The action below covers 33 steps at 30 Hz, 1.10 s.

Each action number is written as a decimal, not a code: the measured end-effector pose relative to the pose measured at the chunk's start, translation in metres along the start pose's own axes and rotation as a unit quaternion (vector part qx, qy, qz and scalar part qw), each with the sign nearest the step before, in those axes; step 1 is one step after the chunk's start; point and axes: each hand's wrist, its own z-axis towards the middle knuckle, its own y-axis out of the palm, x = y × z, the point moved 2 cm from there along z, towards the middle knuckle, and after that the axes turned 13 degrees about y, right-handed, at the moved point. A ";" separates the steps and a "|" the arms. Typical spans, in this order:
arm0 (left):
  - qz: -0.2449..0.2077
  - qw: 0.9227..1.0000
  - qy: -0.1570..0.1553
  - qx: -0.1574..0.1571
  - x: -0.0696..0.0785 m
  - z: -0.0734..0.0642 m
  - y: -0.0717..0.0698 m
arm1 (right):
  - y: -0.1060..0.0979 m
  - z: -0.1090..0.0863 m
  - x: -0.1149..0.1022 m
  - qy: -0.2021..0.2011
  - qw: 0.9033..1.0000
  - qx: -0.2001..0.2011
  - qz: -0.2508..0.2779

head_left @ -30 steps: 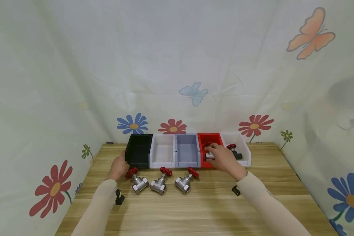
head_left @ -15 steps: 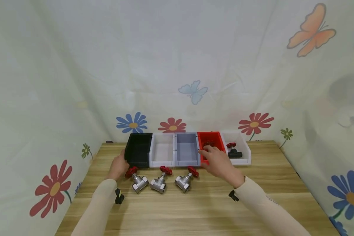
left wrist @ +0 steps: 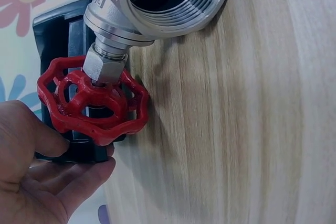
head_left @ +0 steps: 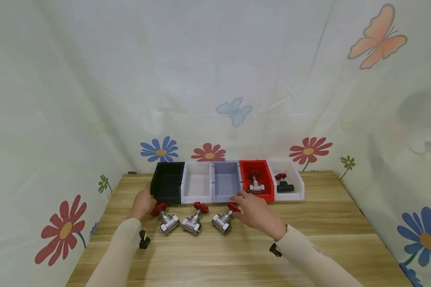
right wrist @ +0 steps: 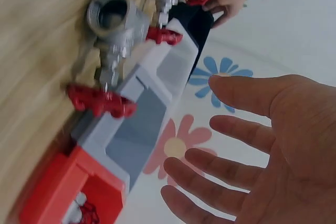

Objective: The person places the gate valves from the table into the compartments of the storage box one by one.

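My left hand (head_left: pixel 143 204) holds the left side of a black bin (head_left: pixel 169 183); in the left wrist view the thumb and fingers (left wrist: pixel 86 182) are on either side of its wall. Beside that hand lies a metal valve (head_left: pixel 169 224) with a red handwheel (left wrist: pixel 94 103). Two more such valves, a middle valve (head_left: pixel 192 225) and a right valve (head_left: pixel 221 223), lie in the same row before the bins. My right hand (head_left: pixel 258 211) hovers by the right valve's handwheel, fingers spread and holding nothing in the right wrist view. Inside the red bin (head_left: pixel 271 187) stands another metal valve (head_left: pixel 256 187).
Between the black and red bins are a white bin (head_left: pixel 197 181) and a grey bin (head_left: pixel 227 181). At the row's right end, another white bin (head_left: pixel 299 187) contains a black valve (head_left: pixel 285 185). A floral curtain (head_left: pixel 186 79) rises behind the wooden table (head_left: pixel 208 259).
My right hand has let go of the metal valve in the red bin and moved out, left and toward me, to the right valve. My left hand stays on the black bin.
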 end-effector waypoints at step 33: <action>-0.012 1.000 -0.019 -0.018 0.001 -0.001 -0.001 | 0.062 -0.006 -0.027 -0.006 1.000 -0.001 -0.026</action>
